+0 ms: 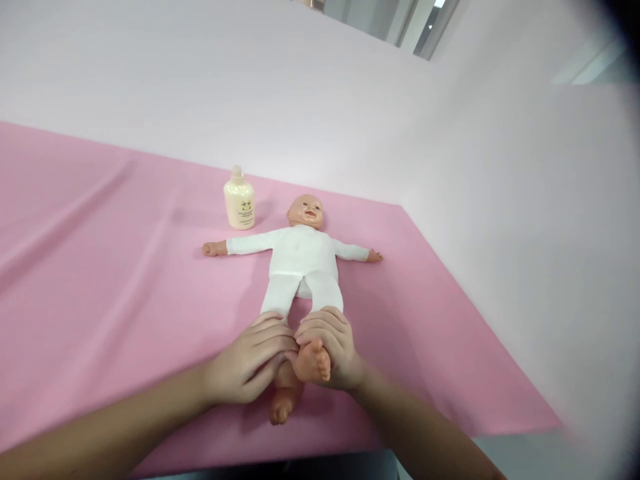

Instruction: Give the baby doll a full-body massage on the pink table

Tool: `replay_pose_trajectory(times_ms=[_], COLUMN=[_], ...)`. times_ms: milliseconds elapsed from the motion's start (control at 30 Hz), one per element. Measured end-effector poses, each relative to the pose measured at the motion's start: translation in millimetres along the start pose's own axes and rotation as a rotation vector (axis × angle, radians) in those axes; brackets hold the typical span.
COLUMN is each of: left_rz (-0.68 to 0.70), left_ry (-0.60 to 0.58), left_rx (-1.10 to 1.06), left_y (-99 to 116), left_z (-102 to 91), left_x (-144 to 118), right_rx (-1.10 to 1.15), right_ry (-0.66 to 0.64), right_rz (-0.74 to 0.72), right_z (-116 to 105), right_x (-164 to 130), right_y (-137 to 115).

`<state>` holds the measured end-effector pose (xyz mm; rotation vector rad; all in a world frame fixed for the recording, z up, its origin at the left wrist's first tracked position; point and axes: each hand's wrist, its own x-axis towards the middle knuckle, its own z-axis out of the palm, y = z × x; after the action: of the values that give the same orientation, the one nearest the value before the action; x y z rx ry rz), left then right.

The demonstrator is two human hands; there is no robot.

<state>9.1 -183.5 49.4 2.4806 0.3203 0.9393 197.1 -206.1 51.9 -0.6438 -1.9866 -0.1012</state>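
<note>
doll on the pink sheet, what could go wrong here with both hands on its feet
1. The right hand lifts one foot; pulling harder might drag the doll down the loose sheet.
2. The bottle stands close by the doll's arm; a swing of that arm could tip it.
3. The left hand covers the other leg, so its grip cannot be judged.

The worktop (100, 267) is covered in plain pink cloth, with no pattern on it. The doll (300, 260) wears a plain white suit on body, arms and legs; its head, hands and bare feet are peach-orange. Toward the worktop's far edge, the bottle (239, 200) is pale cream with a small dark printed label. The wall (320, 93) behind is pale pinkish white.
</note>
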Motion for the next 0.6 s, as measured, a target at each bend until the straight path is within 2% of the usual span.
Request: replay_pose_trajectory(times_ms=[300,467,600], left_rz=[-0.131,-0.146,-0.119], left_ry=[0.108,0.07,0.022], left_rx=[-0.101,-0.154,-0.066], left_y=[-3,-2,0], left_z=[1.0,1.1,1.6], left_x=[-4,-6,-5], right_rx=[-0.084,-0.232,-0.27], right_ry=[-0.057,-0.045,-0.09], right_rz=[-0.021,0.0,0.019], right_z=[-2,3,8], right_x=[1,-8,-13], right_y=[-2,-4,-6])
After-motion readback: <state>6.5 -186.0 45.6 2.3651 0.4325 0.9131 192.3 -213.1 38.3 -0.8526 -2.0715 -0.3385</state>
